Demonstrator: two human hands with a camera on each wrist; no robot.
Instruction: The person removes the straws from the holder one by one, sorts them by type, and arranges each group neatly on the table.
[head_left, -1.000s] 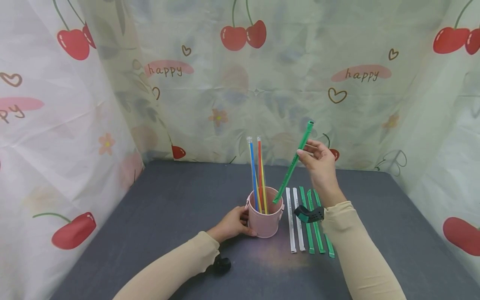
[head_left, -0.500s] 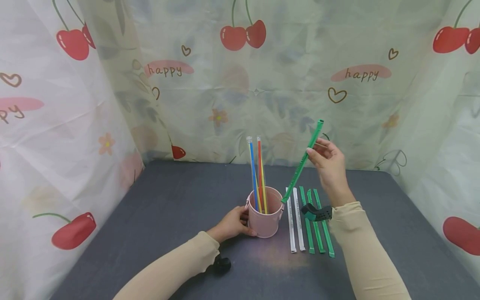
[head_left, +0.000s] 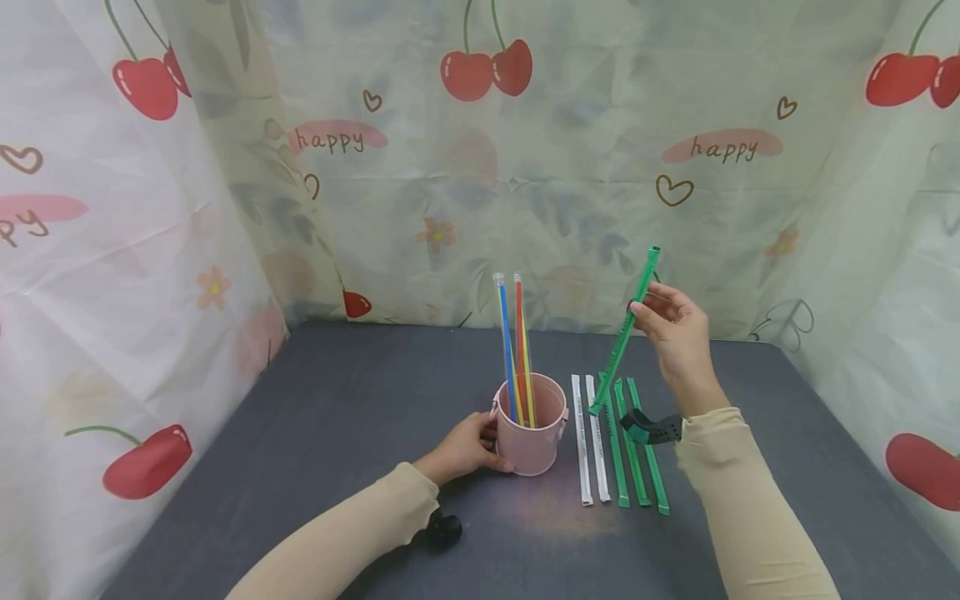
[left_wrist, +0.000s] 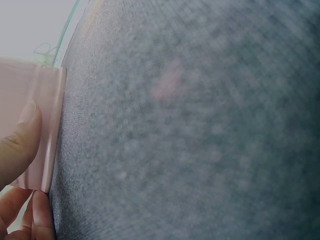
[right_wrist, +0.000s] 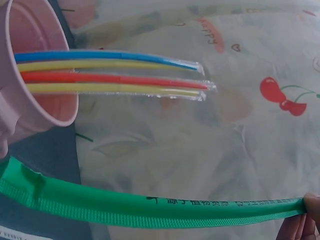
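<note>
My left hand (head_left: 465,446) grips the low left side of a pink bucket (head_left: 528,454), thumb in front; the left wrist view shows the thumb on the bucket wall (left_wrist: 47,125). Inside the bucket lean clear-wrapped drinking straws, a blue one (head_left: 504,325), a red one (head_left: 519,325) and yellow ones beside them. Raised to the right, my right hand (head_left: 681,346) pinches a green paper-wrapped straw (head_left: 627,333) near its upper end. That straw slants down-left, its lower end outside the bucket, over the straws on the table. In the right wrist view the green wrapper (right_wrist: 140,207) carries dark printing.
Right of the bucket, two white wrapped straws (head_left: 582,450) and three green wrapped straws (head_left: 619,475) lie side by side on the dark table (head_left: 375,392). A cherry-patterned curtain (head_left: 570,167) hangs behind and at both sides.
My right hand has moved to the right with the green straw, whose lower end has gone from over the bucket's mouth to beside it. Left hand and bucket have stayed put.
</note>
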